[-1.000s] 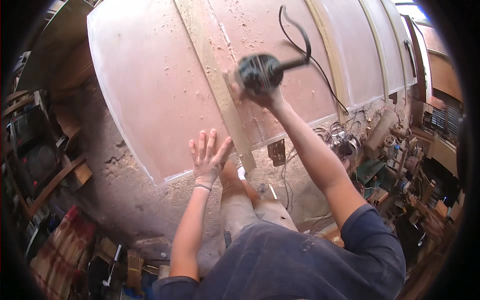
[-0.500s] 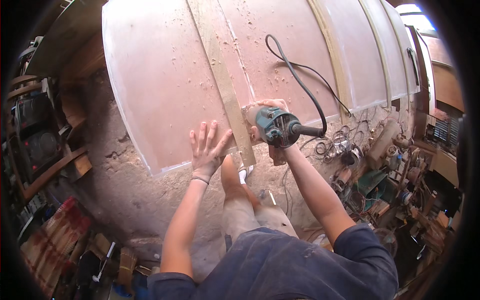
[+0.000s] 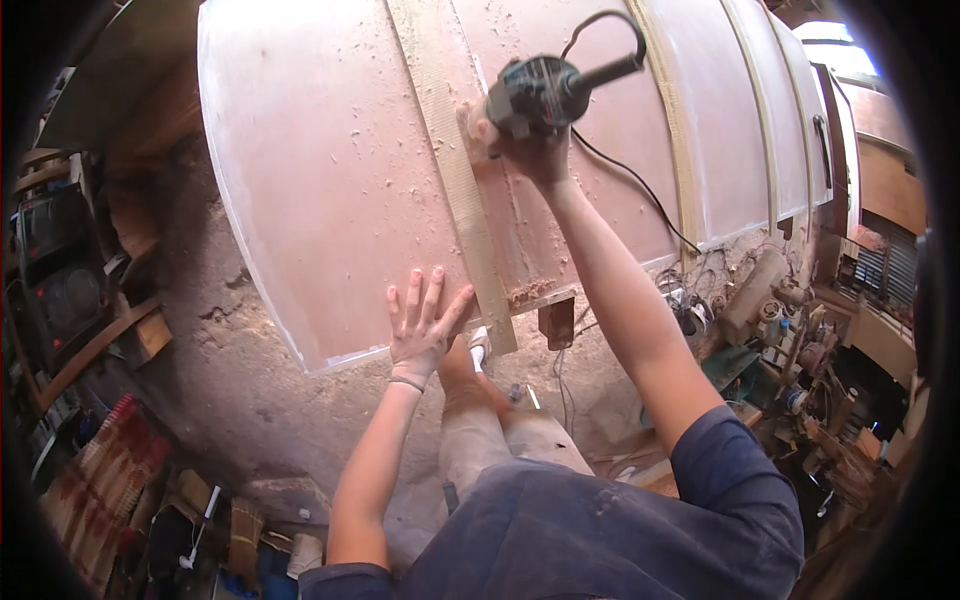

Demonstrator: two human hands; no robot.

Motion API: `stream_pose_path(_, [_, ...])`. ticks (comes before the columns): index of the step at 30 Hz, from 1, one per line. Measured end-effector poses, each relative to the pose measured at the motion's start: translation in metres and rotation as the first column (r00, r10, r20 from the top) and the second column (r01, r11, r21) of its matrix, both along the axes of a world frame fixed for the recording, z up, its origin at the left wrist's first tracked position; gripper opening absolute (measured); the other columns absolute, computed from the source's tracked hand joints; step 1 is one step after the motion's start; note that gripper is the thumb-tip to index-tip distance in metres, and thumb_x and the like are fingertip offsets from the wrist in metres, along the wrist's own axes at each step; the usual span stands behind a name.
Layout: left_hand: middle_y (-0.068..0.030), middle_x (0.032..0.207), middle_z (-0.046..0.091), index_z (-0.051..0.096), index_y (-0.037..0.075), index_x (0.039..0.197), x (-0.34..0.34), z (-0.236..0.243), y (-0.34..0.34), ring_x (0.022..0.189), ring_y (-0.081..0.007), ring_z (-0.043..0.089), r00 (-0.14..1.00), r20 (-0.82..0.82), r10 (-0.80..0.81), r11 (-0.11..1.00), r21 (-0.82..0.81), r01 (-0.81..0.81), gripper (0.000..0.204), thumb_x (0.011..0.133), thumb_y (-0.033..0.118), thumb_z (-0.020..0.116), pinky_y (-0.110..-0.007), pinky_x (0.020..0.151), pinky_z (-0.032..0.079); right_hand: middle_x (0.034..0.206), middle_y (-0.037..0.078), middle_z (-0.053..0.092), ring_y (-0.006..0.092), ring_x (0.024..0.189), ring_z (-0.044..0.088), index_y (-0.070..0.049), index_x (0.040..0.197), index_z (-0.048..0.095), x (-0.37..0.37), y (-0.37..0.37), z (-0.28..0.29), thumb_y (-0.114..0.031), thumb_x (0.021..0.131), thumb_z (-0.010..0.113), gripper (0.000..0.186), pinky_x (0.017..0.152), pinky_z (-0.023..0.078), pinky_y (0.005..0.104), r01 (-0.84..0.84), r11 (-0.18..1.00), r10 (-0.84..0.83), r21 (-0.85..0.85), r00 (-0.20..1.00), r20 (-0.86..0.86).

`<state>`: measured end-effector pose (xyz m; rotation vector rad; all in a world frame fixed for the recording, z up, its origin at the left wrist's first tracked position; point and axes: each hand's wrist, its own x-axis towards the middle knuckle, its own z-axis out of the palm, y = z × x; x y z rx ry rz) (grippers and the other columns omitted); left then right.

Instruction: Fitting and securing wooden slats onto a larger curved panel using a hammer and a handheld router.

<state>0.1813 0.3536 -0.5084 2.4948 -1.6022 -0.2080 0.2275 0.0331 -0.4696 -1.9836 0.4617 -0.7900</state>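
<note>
A wide pinkish panel (image 3: 310,200) with whitish edges lies before me, strewn with wood shavings. Along it runs a pale wooden strip (image 3: 450,155), its near end jutting past the panel's front edge. My left hand (image 3: 422,320) rests at that edge with fingers spread, the thumb side close against the strip. In my right hand (image 3: 535,158) is a teal and black trim router (image 3: 540,95), gripped low on its body just right of the strip. Its base is partly hidden by the hand. The black power cord (image 3: 640,180) loops behind the router and trails over the panel.
Several more pale strips (image 3: 665,110) cross the panel to the right. A brown wooden block (image 3: 557,325) shows under the front edge. Tangled cables, a cylindrical tank (image 3: 752,290) and scrap crowd the right side. Dark speaker-like boxes (image 3: 65,300) stand at left.
My right hand has moved the router away from me, along the strip from near the front edge. A shaving-littered line now shows behind it. My left hand stays by the strip.
</note>
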Motion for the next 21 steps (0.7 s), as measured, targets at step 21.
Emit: stream_pose_path(21, [-0.0098,0.156,0.03,0.043,0.032,0.146,0.02,0.025,-0.005,0.147,-0.0338,0.019,0.939,-0.345,0.019,0.999,-0.019,-0.027,0.064,0.085,0.042,0.061,-0.055,0.118,0.007,0.094,0.005,0.07,0.0183,0.084,0.068,-0.01,0.112,0.064,0.061,-0.037,-0.009,-0.037,0.081,0.075,0.043,0.074,0.057,0.0367,-0.012,0.995,-0.003,-0.098,0.988,-0.153])
